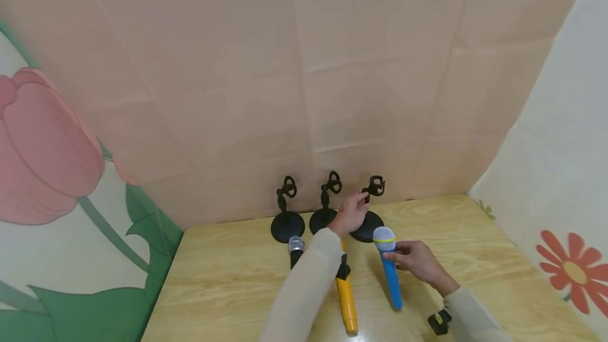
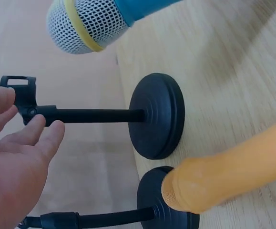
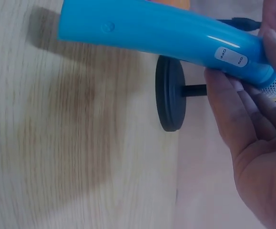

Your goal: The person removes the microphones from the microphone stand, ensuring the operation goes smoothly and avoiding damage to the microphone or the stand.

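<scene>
L hand (image 1: 350, 214) is reaching to the right-most stand (image 1: 370, 214), fingers (image 2: 35, 131) loosely spread, tips touching the stem just below the clip (image 2: 19, 93), not gripping it. R hand (image 1: 418, 262) is pinching the blue mic (image 1: 389, 268) near its mesh head, thumb and fingers curled round the barrel; the mic's tail end is resting on the bench (image 1: 228, 278), head lifted toward the stand.

Head view is giving the full count: 3 black stands in a row at the back wall, w/ the left stand (image 1: 287, 210) and middle stand (image 1: 326, 203) standing free; 3 mics too, i.e. blue, an orange mic (image 1: 347, 300) lying between the arms, and a black mic (image 1: 295, 251) w/ silver head lying near the left stand.

L wrist view is showing only 2 stand bases plus the orange mic's butt end, but it's the one making the finger contact clear. R wrist view alone is showing the blue mic's ON/OFF switch (image 3: 228, 56), right by the fingertips.
</scene>
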`<act>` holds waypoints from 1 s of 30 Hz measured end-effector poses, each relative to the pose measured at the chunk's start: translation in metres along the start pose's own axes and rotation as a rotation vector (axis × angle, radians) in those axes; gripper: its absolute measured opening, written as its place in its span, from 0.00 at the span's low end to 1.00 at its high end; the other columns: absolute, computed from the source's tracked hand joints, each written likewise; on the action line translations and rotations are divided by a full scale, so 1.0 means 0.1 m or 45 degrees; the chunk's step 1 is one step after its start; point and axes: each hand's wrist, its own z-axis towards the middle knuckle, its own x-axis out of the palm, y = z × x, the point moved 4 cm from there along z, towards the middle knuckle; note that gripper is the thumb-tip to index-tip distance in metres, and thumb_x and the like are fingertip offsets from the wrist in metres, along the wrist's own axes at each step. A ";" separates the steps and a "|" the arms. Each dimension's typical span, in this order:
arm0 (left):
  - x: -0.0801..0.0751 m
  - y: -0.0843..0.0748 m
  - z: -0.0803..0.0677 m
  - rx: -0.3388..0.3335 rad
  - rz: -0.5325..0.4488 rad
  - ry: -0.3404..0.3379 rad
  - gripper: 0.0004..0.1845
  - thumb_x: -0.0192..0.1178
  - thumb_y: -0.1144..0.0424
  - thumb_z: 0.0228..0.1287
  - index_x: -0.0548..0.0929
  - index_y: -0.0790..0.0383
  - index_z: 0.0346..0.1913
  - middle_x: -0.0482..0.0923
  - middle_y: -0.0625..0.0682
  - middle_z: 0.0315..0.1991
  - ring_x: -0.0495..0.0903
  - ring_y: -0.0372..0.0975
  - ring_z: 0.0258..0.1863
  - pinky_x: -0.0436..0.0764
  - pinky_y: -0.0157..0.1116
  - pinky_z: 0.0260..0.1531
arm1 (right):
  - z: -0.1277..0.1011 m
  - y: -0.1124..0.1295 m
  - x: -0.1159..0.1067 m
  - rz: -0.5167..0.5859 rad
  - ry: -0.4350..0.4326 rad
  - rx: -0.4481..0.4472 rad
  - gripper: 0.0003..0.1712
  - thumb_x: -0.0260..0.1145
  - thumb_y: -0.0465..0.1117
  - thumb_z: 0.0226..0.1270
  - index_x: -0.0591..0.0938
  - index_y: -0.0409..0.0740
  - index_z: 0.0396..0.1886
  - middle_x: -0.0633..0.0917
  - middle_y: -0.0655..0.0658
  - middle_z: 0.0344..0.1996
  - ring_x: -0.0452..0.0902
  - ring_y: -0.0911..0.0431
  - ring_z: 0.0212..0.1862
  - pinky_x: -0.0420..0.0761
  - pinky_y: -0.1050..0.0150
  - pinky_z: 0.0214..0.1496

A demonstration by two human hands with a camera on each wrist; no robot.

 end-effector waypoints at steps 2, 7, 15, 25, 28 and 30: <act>-0.02 0.04 -0.03 -0.024 -0.017 0.013 0.22 0.53 0.60 0.78 0.72 0.56 0.71 0.66 0.52 0.73 0.71 0.42 0.67 0.71 0.38 0.64 | 0.02 -0.01 0.01 -0.009 -0.011 0.017 0.26 0.74 0.44 0.63 0.82 0.23 0.48 0.88 0.37 0.36 0.86 0.48 0.37 0.87 0.55 0.37; -0.08 0.15 -0.13 -0.020 -0.010 0.038 0.23 0.55 0.60 0.77 0.72 0.55 0.71 0.72 0.51 0.69 0.71 0.44 0.68 0.72 0.41 0.64 | 0.06 -0.03 0.06 -0.057 -0.023 0.041 0.27 0.74 0.46 0.63 0.83 0.24 0.45 0.88 0.39 0.34 0.86 0.49 0.33 0.86 0.50 0.37; -0.29 0.29 -0.36 0.068 0.168 0.066 0.24 0.59 0.58 0.74 0.74 0.58 0.69 0.75 0.53 0.66 0.74 0.44 0.64 0.72 0.41 0.64 | 0.12 -0.08 0.12 -0.134 -0.073 0.070 0.23 0.75 0.47 0.61 0.85 0.28 0.36 0.87 0.42 0.28 0.85 0.51 0.28 0.86 0.55 0.32; -0.54 0.57 -0.62 0.115 0.198 0.032 0.21 0.58 0.62 0.75 0.75 0.62 0.67 0.79 0.57 0.60 0.76 0.45 0.60 0.73 0.45 0.62 | 0.16 -0.11 0.22 -0.214 -0.115 0.140 0.19 0.76 0.47 0.60 0.84 0.35 0.24 0.80 0.49 0.16 0.77 0.56 0.21 0.81 0.62 0.25; -0.58 0.63 -0.69 0.133 0.205 0.016 0.21 0.58 0.62 0.75 0.75 0.62 0.67 0.79 0.56 0.60 0.76 0.45 0.61 0.74 0.45 0.62 | 0.19 -0.15 0.23 -0.250 -0.112 0.153 0.20 0.76 0.47 0.60 0.82 0.36 0.21 0.78 0.49 0.14 0.75 0.57 0.19 0.78 0.64 0.22; -0.61 0.66 -0.75 0.151 0.223 -0.004 0.21 0.58 0.62 0.74 0.76 0.62 0.66 0.79 0.56 0.60 0.77 0.45 0.60 0.75 0.44 0.61 | 0.21 -0.19 0.24 -0.289 -0.116 0.156 0.21 0.76 0.48 0.60 0.81 0.37 0.19 0.76 0.50 0.13 0.74 0.57 0.18 0.75 0.65 0.21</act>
